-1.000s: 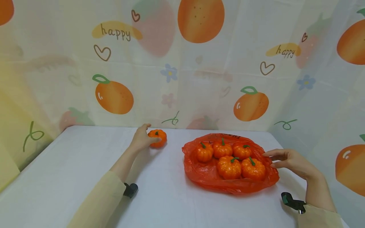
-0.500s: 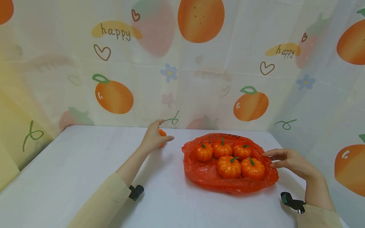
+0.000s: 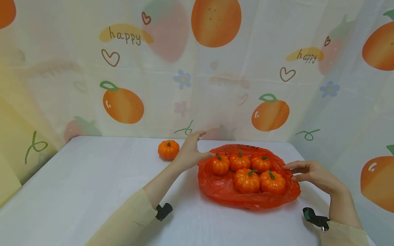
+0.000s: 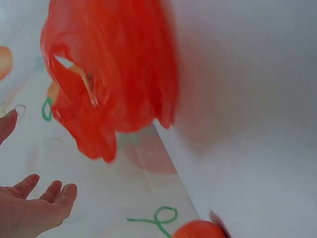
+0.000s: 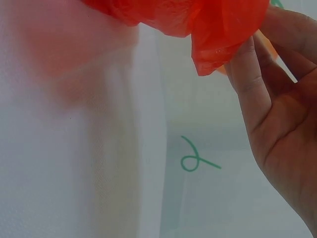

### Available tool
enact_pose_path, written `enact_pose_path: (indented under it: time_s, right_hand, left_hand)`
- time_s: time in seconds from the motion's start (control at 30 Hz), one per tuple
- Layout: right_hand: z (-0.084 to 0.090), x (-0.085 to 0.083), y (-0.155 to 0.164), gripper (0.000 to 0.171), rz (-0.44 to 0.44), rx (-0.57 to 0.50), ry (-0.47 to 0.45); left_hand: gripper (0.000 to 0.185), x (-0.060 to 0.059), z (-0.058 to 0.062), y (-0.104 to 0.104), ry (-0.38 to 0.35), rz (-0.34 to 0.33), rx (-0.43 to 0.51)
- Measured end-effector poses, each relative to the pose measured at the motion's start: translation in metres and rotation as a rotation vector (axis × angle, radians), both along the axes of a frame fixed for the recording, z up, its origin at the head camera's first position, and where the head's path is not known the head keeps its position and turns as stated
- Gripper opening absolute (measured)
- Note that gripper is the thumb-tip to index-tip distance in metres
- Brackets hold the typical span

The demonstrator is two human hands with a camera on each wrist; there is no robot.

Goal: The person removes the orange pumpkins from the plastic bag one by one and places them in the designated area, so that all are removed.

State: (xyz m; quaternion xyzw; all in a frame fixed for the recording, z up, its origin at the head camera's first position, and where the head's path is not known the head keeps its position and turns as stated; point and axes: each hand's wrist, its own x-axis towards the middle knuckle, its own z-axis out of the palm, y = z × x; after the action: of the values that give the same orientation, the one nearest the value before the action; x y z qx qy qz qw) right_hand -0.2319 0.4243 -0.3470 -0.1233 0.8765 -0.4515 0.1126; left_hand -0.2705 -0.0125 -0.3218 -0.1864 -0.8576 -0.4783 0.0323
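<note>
My left hand (image 3: 189, 152) is spread, thumb apart from the fingers, with the thumb tip right at the left rim of a red plastic bag (image 3: 215, 191). Its palm and fingers (image 4: 64, 196) show empty in the left wrist view. Several small orange pumpkins (image 3: 247, 181) with green stems sit in the bag's wide mouth. At the bag's right rim, my right hand (image 3: 320, 176) holds the film between thumb and fingers; in the right wrist view the fingertips (image 5: 242, 64) are partly covered by the red film. One loose pumpkin (image 3: 168, 150) stands left of my left hand.
A white-covered table (image 3: 92, 188) carries everything. Behind it hangs a printed curtain (image 3: 215, 85) with fruit pictures, close to the table's back edge, and it continues along the right side. Black straps with small devices (image 3: 315, 218) are on both wrists.
My left hand has moved right, away from the loose pumpkin and past it, to the bag's left rim. The loose pumpkin is in full view again. My right hand and the bag have stayed put.
</note>
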Motion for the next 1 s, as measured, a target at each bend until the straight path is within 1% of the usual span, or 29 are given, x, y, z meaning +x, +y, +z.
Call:
enact_pose_path:
  time_s: [0.2, 0.33, 0.5, 0.63, 0.77, 0.83, 1.0]
  right_hand:
    - [-0.001, 0.001, 0.000, 0.039, -0.013, -0.005, -0.015]
    - [-0.002, 0.001, 0.000, 0.039, -0.017, -0.005, -0.022]
    - [-0.002, 0.001, 0.000, 0.038, -0.009, -0.005, -0.017]
    - [-0.001, 0.001, 0.001, 0.038, -0.005, -0.006, -0.013]
    - [-0.001, 0.001, 0.001, 0.038, -0.005, -0.005, -0.007]
    - [0.000, 0.001, 0.001, 0.039, -0.006, -0.004, -0.006]
    - [0.000, 0.001, 0.000, 0.038, 0.004, -0.004, 0.000]
  left_hand:
    - [0.079, 0.007, 0.001, 0.026, 0.011, -0.098, 0.021]
    - [0.077, 0.012, -0.001, 0.038, -0.004, -0.140, 0.027]
    - [0.077, 0.017, -0.005, 0.051, -0.049, -0.177, -0.002]
    - [0.077, 0.018, -0.008, 0.058, -0.084, -0.205, 0.005]
    - [0.075, 0.019, -0.012, 0.064, -0.097, -0.216, 0.005]
    - [0.074, 0.018, -0.014, 0.068, -0.103, -0.215, -0.015]
    - [0.070, 0.019, -0.018, 0.076, -0.159, -0.230, -0.052]
